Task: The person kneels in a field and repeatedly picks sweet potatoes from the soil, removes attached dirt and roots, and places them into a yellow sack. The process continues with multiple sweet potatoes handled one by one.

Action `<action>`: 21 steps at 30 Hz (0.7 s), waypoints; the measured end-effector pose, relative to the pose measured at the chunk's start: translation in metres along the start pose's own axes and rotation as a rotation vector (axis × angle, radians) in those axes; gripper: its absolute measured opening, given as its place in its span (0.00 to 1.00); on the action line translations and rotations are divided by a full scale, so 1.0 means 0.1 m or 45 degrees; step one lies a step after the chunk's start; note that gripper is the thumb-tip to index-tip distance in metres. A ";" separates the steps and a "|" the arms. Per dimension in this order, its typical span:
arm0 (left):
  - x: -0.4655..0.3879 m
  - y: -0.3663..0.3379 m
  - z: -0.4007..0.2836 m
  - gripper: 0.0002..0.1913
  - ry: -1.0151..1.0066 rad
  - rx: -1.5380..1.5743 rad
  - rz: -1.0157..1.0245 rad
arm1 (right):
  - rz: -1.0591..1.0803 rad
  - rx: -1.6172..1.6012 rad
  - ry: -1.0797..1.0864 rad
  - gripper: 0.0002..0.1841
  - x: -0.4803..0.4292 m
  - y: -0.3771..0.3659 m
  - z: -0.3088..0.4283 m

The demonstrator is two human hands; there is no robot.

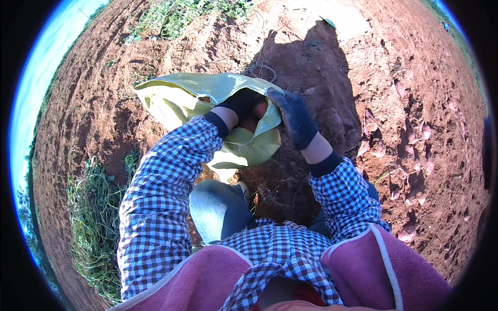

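Observation:
A yellow-green woven sack (pixel 256 151) lies in front of me with its mouth spread towards me. My left hand (pixel 242 103), in a dark glove, reaches into the mouth of the sack; its fingers are in shadow beside a reddish, rounded thing (pixel 260 109) that looks like a sweet potato. Whether it grips that thing is hidden. At the right edge of the mouth, my right hand (pixel 295 118), also in a dark glove, has its fingers closed on the sack's rim.
Reddish soil (pixel 116 77) surrounds me. Pinkish sweet potatoes (pixel 378 148) lie scattered in the soil at the right. Heaps of cut green vines lie at the left (pixel 95 225) and at the top (pixel 171 19). My bent knee (pixel 218 208) is close below the sack.

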State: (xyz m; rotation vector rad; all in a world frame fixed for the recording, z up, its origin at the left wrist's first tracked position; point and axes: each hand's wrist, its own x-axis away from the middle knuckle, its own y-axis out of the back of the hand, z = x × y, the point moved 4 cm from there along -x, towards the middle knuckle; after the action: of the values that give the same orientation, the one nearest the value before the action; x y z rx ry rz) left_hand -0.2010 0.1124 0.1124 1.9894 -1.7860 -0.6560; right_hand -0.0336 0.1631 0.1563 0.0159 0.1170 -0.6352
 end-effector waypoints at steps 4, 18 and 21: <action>0.03 -0.12 0.39 0.13 -0.126 -0.126 0.002 | -0.011 -0.189 0.031 0.20 -0.02 0.12 -0.05; 1.85 0.23 -1.73 0.22 -0.083 -1.228 0.164 | -0.179 0.940 0.085 0.24 -0.01 0.25 0.34; 2.02 0.05 -1.78 0.16 -0.218 -1.341 0.077 | -0.464 1.563 0.832 0.28 0.14 -0.02 0.73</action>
State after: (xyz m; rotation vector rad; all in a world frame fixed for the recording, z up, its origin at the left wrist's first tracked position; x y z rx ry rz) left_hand -0.0860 -0.0932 0.2426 1.1622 -1.1404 -1.3999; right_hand -0.0160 0.1495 0.2271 1.4208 0.3484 -0.9649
